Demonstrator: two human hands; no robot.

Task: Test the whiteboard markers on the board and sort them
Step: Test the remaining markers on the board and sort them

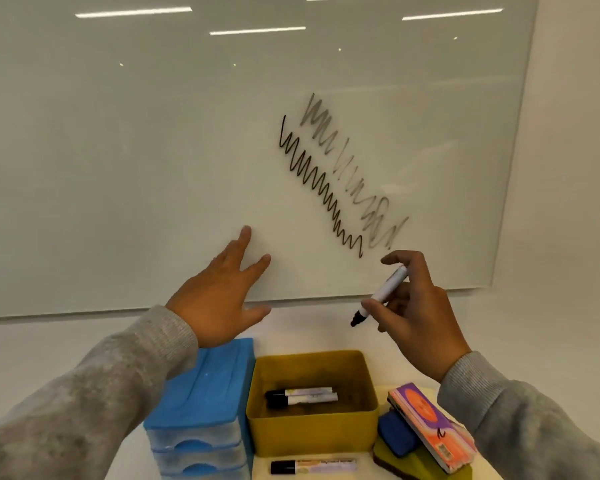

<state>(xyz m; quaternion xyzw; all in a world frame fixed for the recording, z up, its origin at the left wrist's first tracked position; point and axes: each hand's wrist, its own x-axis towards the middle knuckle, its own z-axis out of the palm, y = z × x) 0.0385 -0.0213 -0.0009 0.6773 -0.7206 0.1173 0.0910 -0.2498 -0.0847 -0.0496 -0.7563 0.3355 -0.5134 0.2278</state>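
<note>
The whiteboard (pixel 153 168) fills the wall ahead. It bears a dark zigzag line (pixel 321 188) and a faint grey one (pixel 354 174) beside it. My right hand (pixel 416 317) grips an uncapped white marker (pixel 383 292) with its black tip pointing down-left, just below the board's lower edge. My left hand (pixel 222 292) is spread with straight fingers against the board's lower part. Two capped markers (pixel 302 396) lie in the yellow box (pixel 312 434). Another capped marker (pixel 312 466) lies on the table in front of the box.
A blue small drawer unit (pixel 201 410) stands left of the yellow box. At the right lie a blue and yellow eraser (pixel 395 438) and a colourful eraser (pixel 430 424) leaning on it. The table is pale.
</note>
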